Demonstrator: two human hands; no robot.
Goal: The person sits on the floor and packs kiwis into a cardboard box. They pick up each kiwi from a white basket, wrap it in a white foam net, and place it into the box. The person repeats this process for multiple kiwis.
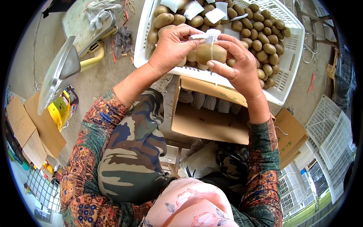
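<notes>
In front of me, over the edge of a white plastic crate [295, 56], my right hand [241, 62] holds a brown kiwifruit [205, 54] between thumb and fingers. My left hand [174, 45] pinches a white foam net sleeve [211, 34] just above that fruit. One thin white strand crosses the fruit's middle and hangs below it. Many loose kiwifruit [263, 39] fill the crate, with flat foam sleeves [194, 10] lying on top at its far side. Below my hands is an open cardboard box [210, 124]; several fruits in foam nets [210, 102] stand in a row along its far wall.
At the left stands a weighing scale [59, 73] with a knit glove [99, 14] on its platform. Cardboard [37, 127] and a yellow bag [62, 106] lie nearby. At the right are a cardboard carton [289, 136] and stacked white crates [329, 142]. My camouflage-clad knee [133, 150] is beside the box.
</notes>
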